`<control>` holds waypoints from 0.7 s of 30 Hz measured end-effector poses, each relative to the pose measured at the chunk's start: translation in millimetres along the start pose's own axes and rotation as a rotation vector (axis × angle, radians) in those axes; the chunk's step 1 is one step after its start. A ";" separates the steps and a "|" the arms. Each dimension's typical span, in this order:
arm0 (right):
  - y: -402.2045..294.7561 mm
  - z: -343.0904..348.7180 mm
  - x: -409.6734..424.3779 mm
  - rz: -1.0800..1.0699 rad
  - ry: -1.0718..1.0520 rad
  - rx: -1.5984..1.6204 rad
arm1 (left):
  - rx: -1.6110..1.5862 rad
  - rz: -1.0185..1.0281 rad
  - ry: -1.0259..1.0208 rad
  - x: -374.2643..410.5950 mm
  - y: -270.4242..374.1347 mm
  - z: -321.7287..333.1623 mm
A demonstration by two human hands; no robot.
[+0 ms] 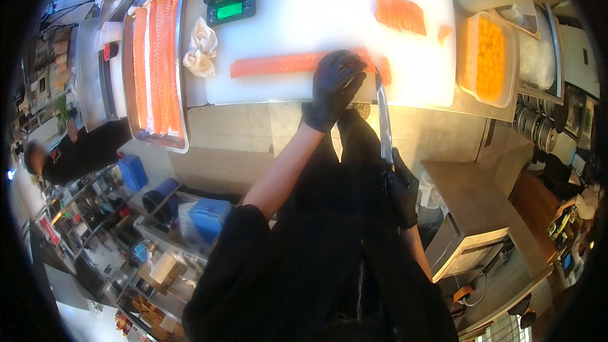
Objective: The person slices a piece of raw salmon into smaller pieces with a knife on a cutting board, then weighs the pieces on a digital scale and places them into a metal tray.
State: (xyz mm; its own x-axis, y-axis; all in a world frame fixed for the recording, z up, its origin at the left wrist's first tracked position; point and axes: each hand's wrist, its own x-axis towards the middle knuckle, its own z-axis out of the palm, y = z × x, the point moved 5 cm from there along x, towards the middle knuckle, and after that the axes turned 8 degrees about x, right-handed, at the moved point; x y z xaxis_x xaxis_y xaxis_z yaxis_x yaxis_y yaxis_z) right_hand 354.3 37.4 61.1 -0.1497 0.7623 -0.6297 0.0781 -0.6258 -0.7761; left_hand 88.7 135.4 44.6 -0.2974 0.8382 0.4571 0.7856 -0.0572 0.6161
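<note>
A long strip of salmon fillet (275, 64) lies across the front of the white cutting board (294, 90). My left hand (335, 88), in a black glove, rests on the strip near its right end. My right hand (401, 190), gloved too, grips the handle of a long slicing knife (384, 118). The blade points away from me, its tip at the right end of the salmon, where a piece (386, 71) lies beside the strip. Farther back on the board sits a row of salmon slices (401, 14), with a small scrap (443, 34) to its right.
A metal tray of salmon fillets (184, 104) stands left, beside a crumpled cloth (201, 50) and a digital kitchen scale (231, 11) bearing a black dish. A plastic container of orange balls (509, 71) stands right. At far left is another person (85, 152).
</note>
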 end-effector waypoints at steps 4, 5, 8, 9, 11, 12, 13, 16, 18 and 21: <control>6.8 -11.5 0.3 -0.276 -0.082 -0.190 | 0.007 -0.018 0.012 -0.7 -1.1 -2.4; 9.0 -8.3 12.4 -0.327 -0.043 -0.190 | 0.014 -0.016 0.021 -0.8 -1.0 -1.3; -34.0 24.4 37.7 -0.485 0.007 -0.360 | 0.044 0.004 0.012 0.7 -0.5 0.5; -50.7 38.2 42.7 -0.536 0.008 -0.446 | 0.044 0.000 0.012 0.0 -0.4 0.3; -56.0 52.9 54.9 -0.522 -0.011 -0.388 | 0.043 -0.004 0.015 0.2 -0.6 0.7; -57.8 57.0 59.7 -0.512 -0.023 -0.362 | 0.058 0.008 0.018 0.6 -0.6 0.3; -57.6 59.6 64.5 -0.542 -0.032 -0.367 | 0.073 0.019 0.021 1.5 -0.9 0.4; -60.2 68.2 72.3 -0.621 -0.035 -0.380 | 0.094 0.033 0.036 0.7 0.4 1.8; -68.4 72.1 74.2 -0.660 -0.042 -0.370 | 0.097 0.038 0.042 1.2 1.9 2.0; -74.0 71.8 72.0 -0.638 -0.048 -0.387 | 0.090 0.046 0.032 4.9 4.1 1.6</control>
State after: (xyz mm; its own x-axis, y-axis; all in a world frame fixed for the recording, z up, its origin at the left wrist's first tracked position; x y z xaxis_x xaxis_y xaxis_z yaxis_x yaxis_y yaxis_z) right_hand 266.9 126.7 75.7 -0.3245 0.9441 -0.0577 0.3012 0.0453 -0.9525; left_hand 91.4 140.2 48.3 -0.2761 0.8179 0.5048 0.8438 -0.0452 0.5348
